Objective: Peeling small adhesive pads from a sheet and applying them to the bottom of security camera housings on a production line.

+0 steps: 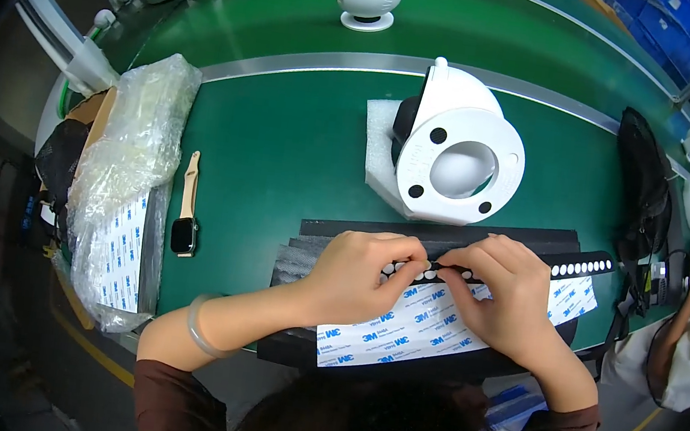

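Strip (582, 267), black with white dots, is pinched by fingertips of both the left hand (365, 276) and the right hand (506, 293), its end jutting past the right. Beneath lies a printed sheet (434, 334). Bare table (276, 147) opens leftward to a watch (187, 213); a tipped white device (502, 162) blocks the far side, a black bag (641, 187) the right.

One dotted strip (581, 268), three black discs (438, 136), one watch (184, 236), one bracelet (193, 324).

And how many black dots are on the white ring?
3: upper-left dot, lower-left dot and lower-right dot, all on the white ring's face that shows.
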